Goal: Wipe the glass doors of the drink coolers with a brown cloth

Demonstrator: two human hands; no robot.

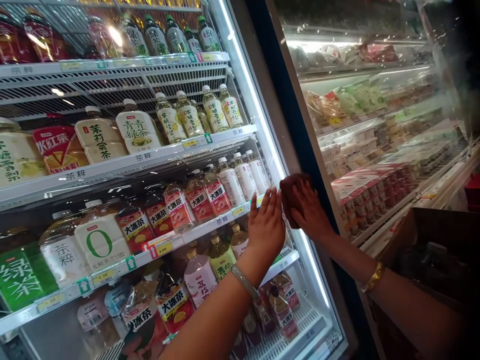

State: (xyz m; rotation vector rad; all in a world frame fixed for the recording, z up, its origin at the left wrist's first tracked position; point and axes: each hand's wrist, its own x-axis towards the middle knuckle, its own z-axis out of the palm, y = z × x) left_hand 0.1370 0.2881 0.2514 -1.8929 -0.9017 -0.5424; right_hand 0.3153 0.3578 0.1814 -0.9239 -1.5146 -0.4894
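Observation:
In the head view, my left hand (267, 220) lies flat on the glass door (277, 165) of a drinks fridge, fingers stretched out and pointing up. A pale bangle (244, 283) circles that wrist. My right hand (314, 212) presses a dark reddish-brown cloth (288, 197) against the door's right edge, beside the lit strip. Its fingers rest over the cloth, which partly hides behind them. A gold bracelet (374, 276) is on the right wrist. Behind the glass, white-labelled bottles (245, 175) stand just above my left hand.
Shelves of bottled tea fill the fridge, with price tags along a shelf edge (165, 248). A dark upright frame (300, 120) separates it from an open chiller (378, 120) with packaged food at right. A cardboard box (423, 225) stands at lower right, holding dark, unclear contents.

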